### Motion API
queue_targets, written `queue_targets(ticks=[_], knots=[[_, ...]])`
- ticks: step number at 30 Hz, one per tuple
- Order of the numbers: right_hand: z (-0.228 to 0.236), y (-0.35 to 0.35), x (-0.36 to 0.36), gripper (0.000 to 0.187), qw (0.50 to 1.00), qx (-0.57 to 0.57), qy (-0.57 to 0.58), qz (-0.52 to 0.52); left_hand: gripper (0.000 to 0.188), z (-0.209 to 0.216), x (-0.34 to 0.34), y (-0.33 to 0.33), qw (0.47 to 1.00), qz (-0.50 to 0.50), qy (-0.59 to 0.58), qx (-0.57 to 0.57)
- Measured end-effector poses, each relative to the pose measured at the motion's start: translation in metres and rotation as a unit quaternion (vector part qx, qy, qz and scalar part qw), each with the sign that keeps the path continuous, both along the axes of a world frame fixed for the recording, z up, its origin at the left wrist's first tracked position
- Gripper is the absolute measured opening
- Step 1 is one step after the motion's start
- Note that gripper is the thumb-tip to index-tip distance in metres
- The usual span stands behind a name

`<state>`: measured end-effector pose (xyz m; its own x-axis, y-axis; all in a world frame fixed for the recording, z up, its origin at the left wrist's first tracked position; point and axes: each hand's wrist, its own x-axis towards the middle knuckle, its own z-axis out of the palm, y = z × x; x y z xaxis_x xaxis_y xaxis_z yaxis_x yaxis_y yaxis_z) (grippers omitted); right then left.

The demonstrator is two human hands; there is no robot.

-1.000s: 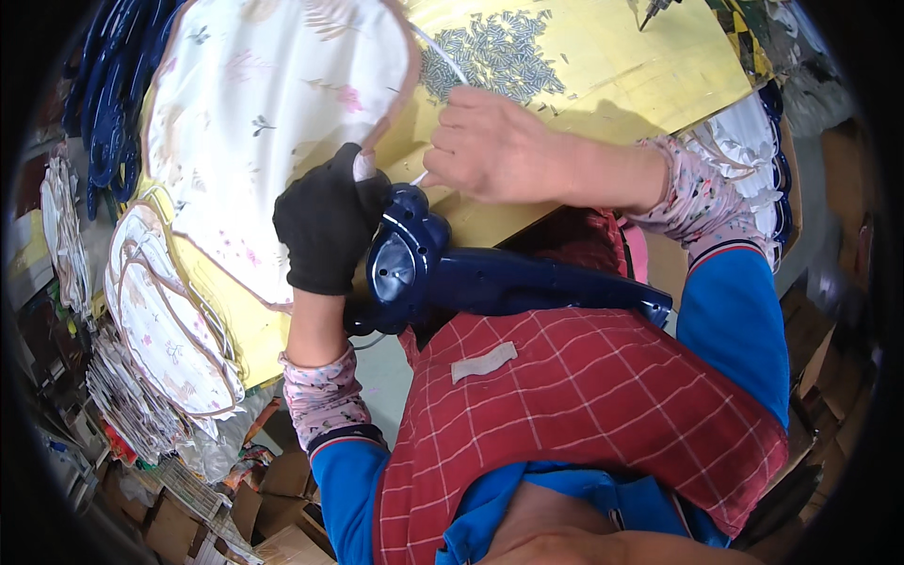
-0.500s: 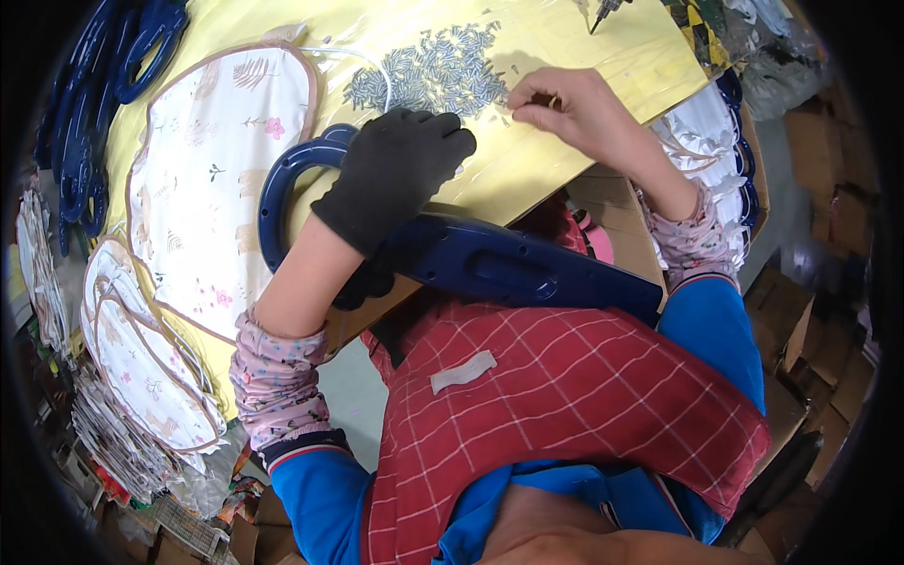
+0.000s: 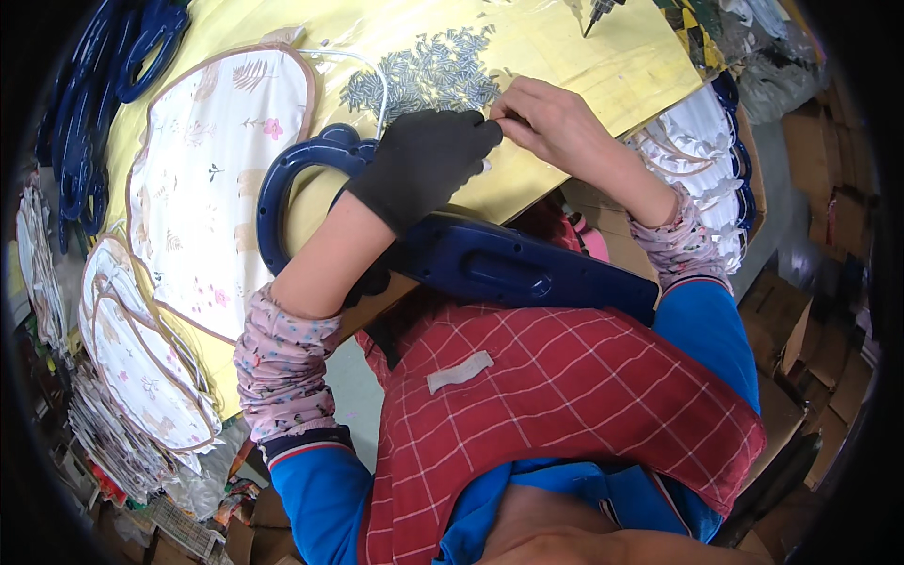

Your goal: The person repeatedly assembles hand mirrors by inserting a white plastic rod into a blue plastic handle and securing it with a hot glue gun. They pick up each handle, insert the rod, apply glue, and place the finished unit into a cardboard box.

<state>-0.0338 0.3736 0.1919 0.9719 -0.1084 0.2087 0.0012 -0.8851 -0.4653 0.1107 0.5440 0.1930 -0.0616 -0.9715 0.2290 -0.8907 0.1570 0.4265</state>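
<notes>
My left hand [image 3: 428, 165], in a black glove, is closed above a dark blue plastic part [image 3: 490, 259]. What its fingers hold is hidden; a small pale bit shows beneath them. My bare right hand [image 3: 546, 121] pinches with thumb and forefinger right at the left fingertips, on something too small to make out. Just beyond both hands, a pile of small grey screws [image 3: 424, 73] lies on the yellow tabletop [image 3: 621, 66]. The blue part has a looped end at the left and a long recessed arm reaching over the table's near edge to my apron.
A white printed fabric panel [image 3: 221, 169] with brown edging lies left of the blue part. More blue parts [image 3: 85, 122] are heaped at the far left. A power driver's tip [image 3: 595, 17] stands at the far edge. Cardboard boxes [image 3: 815, 155] are at the right.
My right hand has moved left and my left hand a little right, so their fingertips now meet. The blue part has barely moved.
</notes>
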Motion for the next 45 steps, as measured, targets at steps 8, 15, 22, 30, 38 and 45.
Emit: queue_targets(ticks=[8,15,22,30,38,45], knots=[[-0.003,-0.007,0.001,0.013,0.994,0.108,0.001,-0.002,0.024,-0.01,-0.009,-0.005,0.998,0.063,-0.016,-0.023],[-0.001,-0.008,0.0,0.012,0.99,0.141,-0.001,-0.002,0.023,-0.005,-0.006,-0.011,0.997,0.05,-0.016,0.051],[0.018,0.003,0.02,0.009,0.983,0.181,-0.006,0.043,0.021,0.026,-0.014,0.034,0.973,0.178,0.121,0.081],[0.005,0.044,0.077,0.013,0.972,0.075,-0.08,0.209,0.019,0.021,-0.042,0.193,0.759,0.486,0.348,-0.258],[0.001,0.043,0.094,0.015,0.944,-0.092,-0.156,0.276,0.027,-0.009,-0.092,0.23,0.638,0.579,0.405,-0.307],[0.016,0.002,0.077,0.037,0.98,0.076,-0.134,0.128,0.027,-0.019,-0.101,0.217,0.779,0.554,0.208,-0.209]])
